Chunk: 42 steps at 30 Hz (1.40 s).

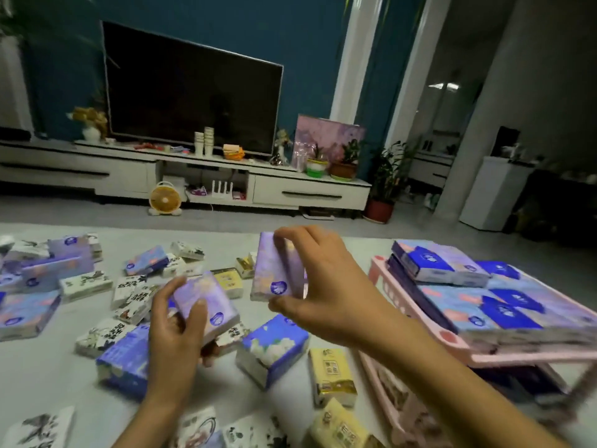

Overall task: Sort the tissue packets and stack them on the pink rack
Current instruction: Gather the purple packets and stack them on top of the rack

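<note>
A lilac film-wrapped tissue packet (274,270) is pinched at its short ends by the right hand (326,282), and a second lilac packet (206,305) is gripped by the left hand (174,324); both are judged light, soft and slippery.

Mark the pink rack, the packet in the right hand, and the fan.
Pink rack (381,279), head view, left rim.
Right-hand packet (274,270), head view, purple front face.
Fan (165,199), head view, grille centre.
</note>
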Each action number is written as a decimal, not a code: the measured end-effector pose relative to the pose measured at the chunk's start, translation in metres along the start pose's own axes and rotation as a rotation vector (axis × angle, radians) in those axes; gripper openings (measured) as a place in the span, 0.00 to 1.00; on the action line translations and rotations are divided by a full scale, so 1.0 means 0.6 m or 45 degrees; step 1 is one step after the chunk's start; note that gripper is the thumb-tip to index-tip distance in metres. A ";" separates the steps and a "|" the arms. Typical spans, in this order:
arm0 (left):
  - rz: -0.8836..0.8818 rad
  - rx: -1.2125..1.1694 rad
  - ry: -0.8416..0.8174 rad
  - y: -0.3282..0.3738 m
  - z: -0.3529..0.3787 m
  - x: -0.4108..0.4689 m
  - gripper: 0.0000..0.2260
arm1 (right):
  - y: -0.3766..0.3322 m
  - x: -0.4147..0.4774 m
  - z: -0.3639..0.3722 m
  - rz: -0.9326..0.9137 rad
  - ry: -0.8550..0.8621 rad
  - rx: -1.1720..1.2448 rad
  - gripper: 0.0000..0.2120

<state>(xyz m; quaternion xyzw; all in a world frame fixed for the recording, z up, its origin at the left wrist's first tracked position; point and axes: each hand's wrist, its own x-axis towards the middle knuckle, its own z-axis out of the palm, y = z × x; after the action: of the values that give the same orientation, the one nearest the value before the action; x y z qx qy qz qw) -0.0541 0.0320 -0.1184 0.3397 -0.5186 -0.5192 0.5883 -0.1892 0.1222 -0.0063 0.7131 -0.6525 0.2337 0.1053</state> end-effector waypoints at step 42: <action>0.407 0.414 -0.754 0.185 0.463 -0.075 0.22 | 0.361 -0.159 -0.312 0.681 -0.165 0.332 0.31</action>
<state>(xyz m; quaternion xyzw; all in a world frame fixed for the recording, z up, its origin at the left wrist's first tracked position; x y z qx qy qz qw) -0.2894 0.1392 0.0384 0.1784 -0.7884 -0.4074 0.4250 -0.4420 0.2639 0.0777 0.5369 -0.7869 0.2891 -0.0944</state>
